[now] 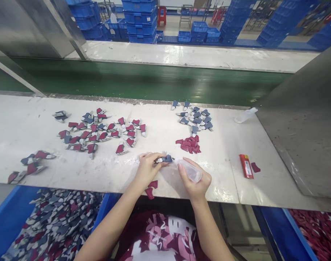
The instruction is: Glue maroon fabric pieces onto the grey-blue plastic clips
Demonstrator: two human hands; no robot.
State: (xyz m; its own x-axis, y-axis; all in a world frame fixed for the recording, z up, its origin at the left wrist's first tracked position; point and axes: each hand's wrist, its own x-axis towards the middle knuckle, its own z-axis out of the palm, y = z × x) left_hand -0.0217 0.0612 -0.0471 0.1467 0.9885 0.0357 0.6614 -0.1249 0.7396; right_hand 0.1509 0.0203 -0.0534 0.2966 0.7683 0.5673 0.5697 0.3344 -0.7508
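My left hand (150,166) pinches a small dark blue and light grey plastic part (167,158) above the near side of the white table. In my right hand (196,181) is a translucent squeeze bottle (192,172), its narrow tip pointing left at that part. Whether the tip touches the part, I cannot tell. Two loose maroon pieces (151,189) lie at the table's front edge below my hands. Just beyond the bottle is a small pile of maroon pieces (189,144). Farther back sits a group of blue and grey parts (196,117).
Many maroon, blue and grey parts (93,132) are spread over the left of the table. A red and yellow box (246,166) and another clear bottle (245,115) are at right. Filled blue bins (107,203) stand below. A green conveyor belt (154,81) runs behind; a metal panel (304,127) rises right.
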